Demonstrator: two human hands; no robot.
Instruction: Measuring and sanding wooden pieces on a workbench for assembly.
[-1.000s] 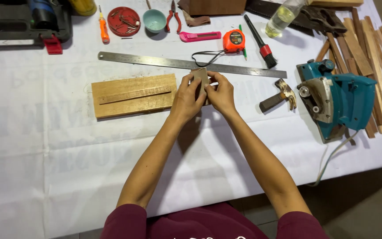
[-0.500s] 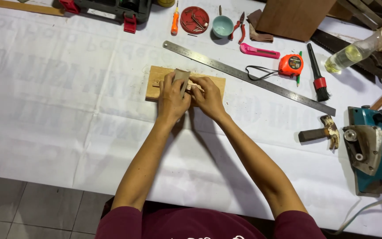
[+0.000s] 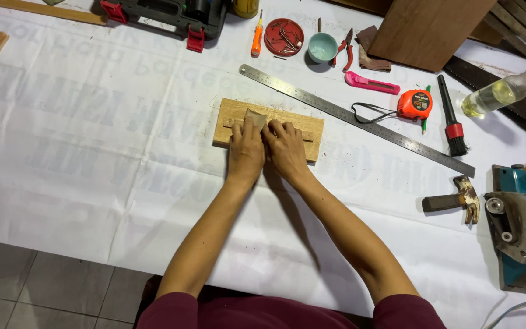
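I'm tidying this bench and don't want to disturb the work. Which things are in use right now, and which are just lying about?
In use: left hand, right hand, sandpaper piece, wooden block.

Lying about: steel ruler, tape measure, hammer, brush, pink utility knife, orange screwdriver, power saw.
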